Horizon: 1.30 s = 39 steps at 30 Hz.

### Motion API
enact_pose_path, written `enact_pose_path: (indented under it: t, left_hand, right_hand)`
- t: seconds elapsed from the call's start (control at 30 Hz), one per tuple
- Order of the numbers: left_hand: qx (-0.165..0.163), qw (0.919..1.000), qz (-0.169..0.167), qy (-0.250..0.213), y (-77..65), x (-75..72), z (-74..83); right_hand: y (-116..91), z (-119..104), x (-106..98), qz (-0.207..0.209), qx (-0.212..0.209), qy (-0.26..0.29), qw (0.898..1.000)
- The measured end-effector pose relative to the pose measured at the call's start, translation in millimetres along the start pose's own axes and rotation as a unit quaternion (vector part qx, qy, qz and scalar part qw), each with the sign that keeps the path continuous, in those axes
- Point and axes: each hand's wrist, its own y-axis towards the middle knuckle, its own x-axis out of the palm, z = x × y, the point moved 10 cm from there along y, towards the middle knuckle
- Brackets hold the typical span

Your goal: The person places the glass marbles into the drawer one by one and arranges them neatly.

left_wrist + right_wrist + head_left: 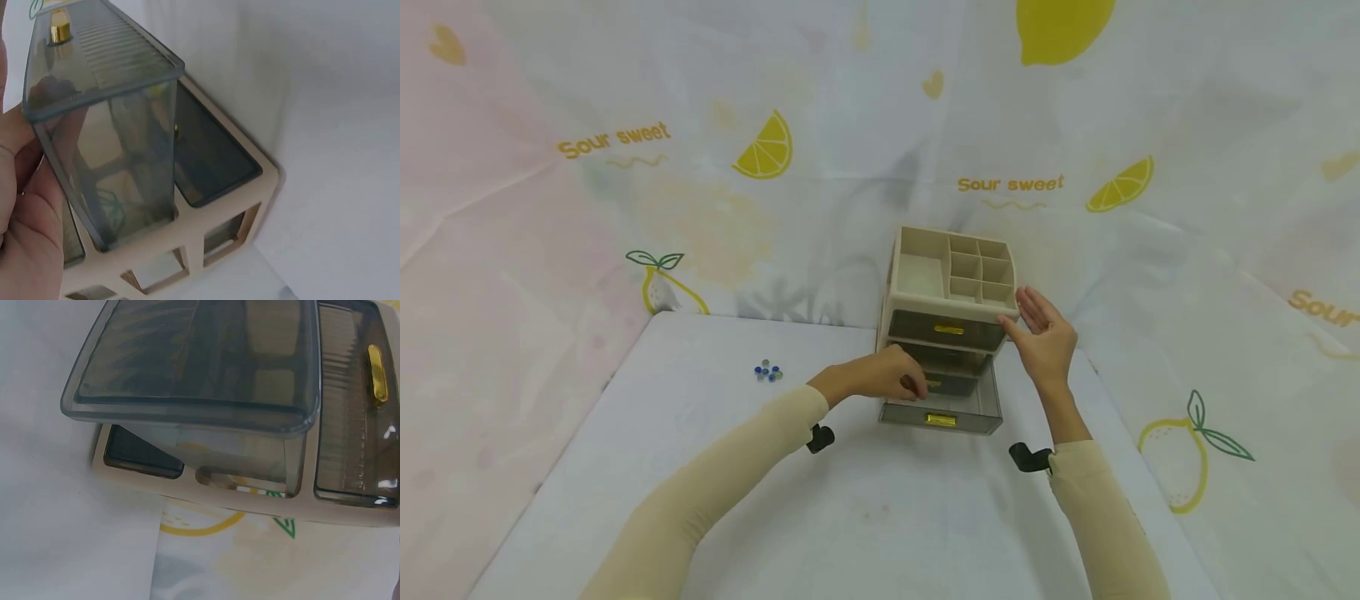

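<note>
A cream desktop drawer organizer (917, 275) stands at the back of the table, its upper tray divided into compartments. One smoky see-through drawer (981, 423) with a gold handle is pulled out; the drawer above it (910, 324) is closed. My left hand (883, 372) reaches over the pulled-out drawer, fingers bent down into it. In the left wrist view that hand (31, 206) shows beside the drawer wall; I cannot tell whether a small thing is between its fingertips. My right hand (1047, 342) rests against the organizer's right side, fingers extended and thumb at the front corner.
Several small blue and clear glass beads (767, 372) lie together on the white table (700, 433), left of the organizer. A lemon-print cloth (835, 217) hangs right behind it. Black wrist-camera mounts (1030, 457) stick out from the sleeves.
</note>
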Motion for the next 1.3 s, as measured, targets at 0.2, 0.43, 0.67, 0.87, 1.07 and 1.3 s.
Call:
enact_pose_path:
  t: [0.2, 0.43, 0.67, 0.87, 1.07, 1.3]
  left_hand:
    - [0.045, 0.9938, 0.101, -0.015, -17.6, -28.2, -3.1]
    - [0.067, 0.9795, 0.189, 0.021, -47.4, -55.1, -6.2]
    - [0.050, 0.9655, 0.253, 0.038, -87.9, -62.5, -34.5]
    - [-0.065, 0.9644, 0.256, 0.006, -123.4, -52.2, -88.9]
    - [-0.170, 0.9513, 0.257, 0.002, -159.4, -48.6, -133.1]
    - [-0.253, 0.9314, 0.258, 0.045, -195.1, -55.2, -167.5]
  right_hand:
    - [-0.3, -1.4, -2.2, 0.005, -0.008, 0.002, 1.000]
    - [-0.6, 1.1, -3.8, 0.008, -0.004, 0.008, 1.000]
    - [-0.4, 3.3, -5.0, 0.010, 0.002, 0.011, 1.000]
    - [0.0, 2.7, -4.6, 0.008, -0.002, 0.008, 1.000]
    - [-0.9, 2.3, -3.3, 0.009, -0.004, 0.018, 1.000]
    - [-0.3, 2.1, -0.8, 0.008, -0.001, 0.025, 1.000]
